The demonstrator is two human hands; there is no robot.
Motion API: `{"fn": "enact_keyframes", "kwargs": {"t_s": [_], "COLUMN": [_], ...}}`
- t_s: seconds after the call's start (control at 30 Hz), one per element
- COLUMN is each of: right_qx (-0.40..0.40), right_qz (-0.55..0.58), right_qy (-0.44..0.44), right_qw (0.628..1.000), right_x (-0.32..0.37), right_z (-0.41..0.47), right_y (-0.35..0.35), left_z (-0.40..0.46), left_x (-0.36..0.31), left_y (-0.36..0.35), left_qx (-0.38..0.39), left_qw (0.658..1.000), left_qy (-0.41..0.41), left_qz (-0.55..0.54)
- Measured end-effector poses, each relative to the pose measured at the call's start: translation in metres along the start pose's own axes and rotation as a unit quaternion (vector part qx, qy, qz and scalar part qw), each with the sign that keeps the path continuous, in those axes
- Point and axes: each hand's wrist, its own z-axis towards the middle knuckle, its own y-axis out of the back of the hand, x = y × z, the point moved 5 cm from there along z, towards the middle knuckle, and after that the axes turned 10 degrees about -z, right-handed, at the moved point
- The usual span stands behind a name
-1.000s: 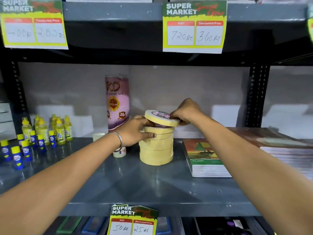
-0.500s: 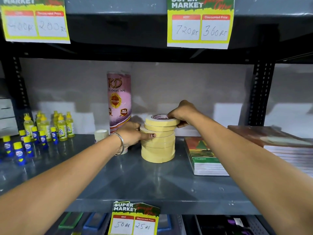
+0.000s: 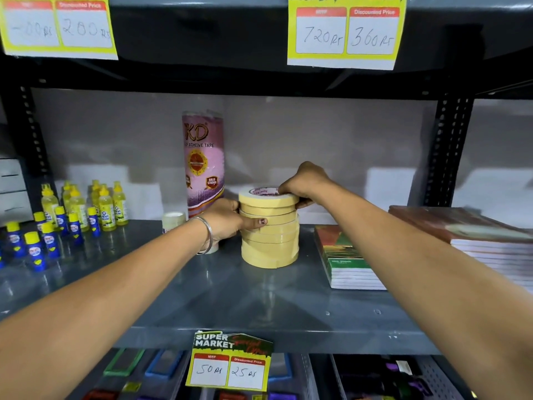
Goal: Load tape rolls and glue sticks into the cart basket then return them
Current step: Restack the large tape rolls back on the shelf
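Note:
A stack of several cream masking tape rolls (image 3: 270,241) stands in the middle of the grey shelf (image 3: 230,298). My left hand (image 3: 230,222) wraps the stack's left side, thumb across its front. My right hand (image 3: 302,183) grips the top tape roll (image 3: 266,197), which lies flat on the stack. Small blue-and-yellow glue bottles (image 3: 43,243) and taller yellow glue bottles (image 3: 101,206) stand at the shelf's left end. No cart basket is in view.
A tall pink pack of adhesive tape (image 3: 203,163) stands behind my left hand, with a small clear tape roll (image 3: 173,220) beside it. Notebook stacks (image 3: 352,261) lie to the right. Price tags hang on the shelf edges; bins sit on the shelf below.
My right hand has lowered the tilted top roll flat onto the stack. My left hand has stayed on the stack's side.

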Motion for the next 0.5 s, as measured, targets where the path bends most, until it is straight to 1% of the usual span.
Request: {"fn": "enact_keyframes", "kwargs": {"t_s": [0.13,0.27,0.33,0.4,0.5], "right_qx": [-0.004,0.004,-0.035,-0.088,-0.126], "right_qz": [-0.041,-0.090,-0.112,-0.089,-0.029], "right_qy": [0.013,0.034,0.066,0.111,0.204], "right_qw": [0.999,0.995,0.991,0.986,0.970], "right_x": [0.002,0.008,0.018,0.034,0.074], "right_z": [-0.003,-0.008,-0.013,-0.018,-0.039], "right_y": [-0.001,0.003,0.010,0.017,0.014], "left_z": [-0.002,-0.003,-0.009,-0.015,-0.030], "left_x": [-0.003,-0.002,-0.005,-0.010,-0.023], "left_y": [0.002,0.003,0.007,0.015,0.039], "left_qx": [-0.018,-0.012,-0.007,-0.014,-0.075], "left_qw": [1.000,0.999,0.998,0.998,0.996], "left_qy": [0.007,0.028,0.037,0.025,-0.016], "left_qz": [0.021,0.040,0.048,0.053,0.037]}}
